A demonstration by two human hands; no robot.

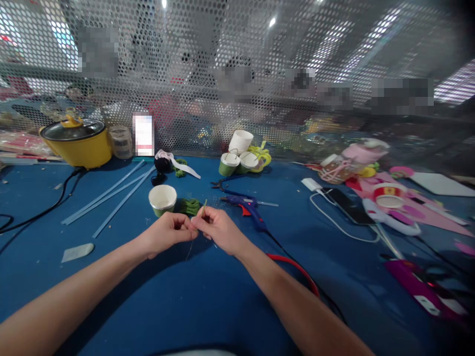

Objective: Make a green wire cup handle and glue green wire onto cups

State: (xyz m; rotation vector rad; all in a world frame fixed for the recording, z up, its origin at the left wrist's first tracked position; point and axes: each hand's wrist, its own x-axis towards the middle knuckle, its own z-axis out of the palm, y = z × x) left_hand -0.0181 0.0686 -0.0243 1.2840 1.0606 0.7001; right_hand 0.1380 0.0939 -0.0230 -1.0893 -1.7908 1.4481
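Note:
My left hand [168,232] and my right hand [218,228] meet over the blue table [208,296], fingertips pinched together on a thin green cord [202,208]. One end of the cord sticks up between the fingers and a strand hangs down below them. Just behind the hands lies a small bundle of green cord [190,205] beside a green paper cup [162,199] with a white inside.
A blue glue gun [247,205] lies right of the hands, its cable running back past my right forearm. Clear glue sticks [111,195], a yellow cooker [77,141], stacked cups [239,153], a phone [347,205] and pink craft pieces [397,198] surround them. A perforated metal screen [237,74] stands behind.

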